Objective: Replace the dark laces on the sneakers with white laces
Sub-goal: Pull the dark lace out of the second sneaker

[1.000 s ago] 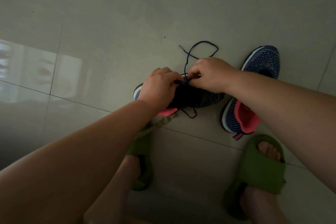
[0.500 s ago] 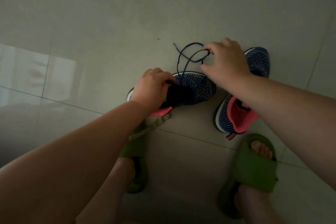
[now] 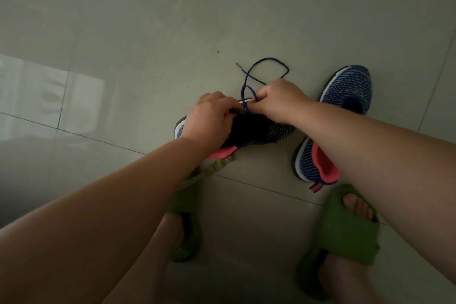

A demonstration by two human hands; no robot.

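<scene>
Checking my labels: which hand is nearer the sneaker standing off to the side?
Right. The right hand is beside that sneaker, its forearm crossing it; the left hand is farther, on the other sneaker.

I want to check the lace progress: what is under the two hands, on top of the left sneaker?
Dark lace runs from the sneaker up to the right hand, looping onto the floor. The left hand holds the upper. Both hands cover the eyelets, so remaining lacing is hidden.
</scene>
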